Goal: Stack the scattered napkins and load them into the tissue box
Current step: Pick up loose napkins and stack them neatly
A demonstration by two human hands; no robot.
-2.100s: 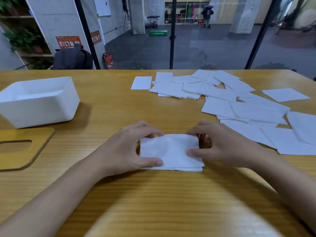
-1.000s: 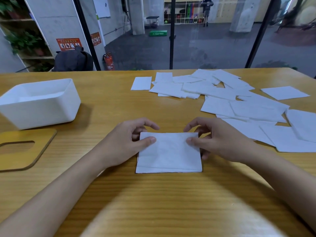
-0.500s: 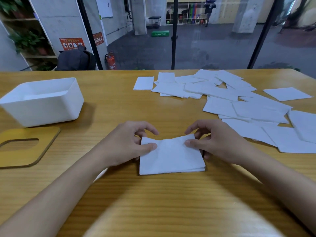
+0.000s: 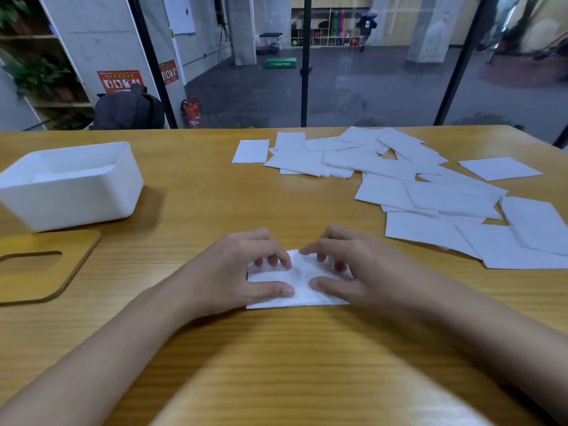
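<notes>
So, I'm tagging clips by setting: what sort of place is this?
Likely a gym or sports hall: a green plyo box on the floor, cubby shelves holding balls, beyond the wooden table.

Hidden, cropped or blurred parts of the view

The left hand (image 4: 233,272) and right hand (image 4: 362,272) cover most of the napkin stack (image 4: 301,298), so its far edge and its number of sheets cannot be told. The tissue box (image 4: 76,192) and wooden lid (image 4: 73,272) are cut by the left edge. The scattered napkins (image 4: 430,195) run off the right edge and overlap, hiding one another. Both forearms blur toward the bottom edge. The print on the red poster (image 4: 120,81) is too small to read.
</notes>
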